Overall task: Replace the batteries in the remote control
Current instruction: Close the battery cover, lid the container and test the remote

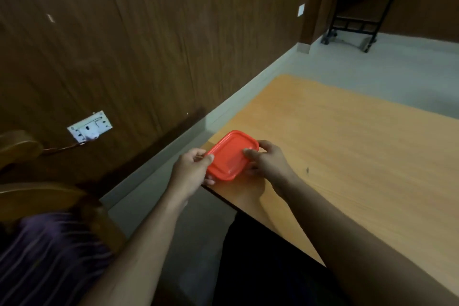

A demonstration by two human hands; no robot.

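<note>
A small rectangular box with a red lid (229,155) sits at the near left corner of the orange wooden table (347,146). My left hand (192,169) grips its left end, thumb on the lid's edge. My right hand (267,159) holds its right end, thumb on top of the lid. The lid is on, so what is inside is hidden. No remote control or batteries are in view.
A dark wood-panelled wall runs along the left, with a white socket plate (89,126) and a cable. A wooden chair (37,196) stands at the left. A black rolling stand (360,7) is at the far right. A small dark speck (307,169) lies on the table.
</note>
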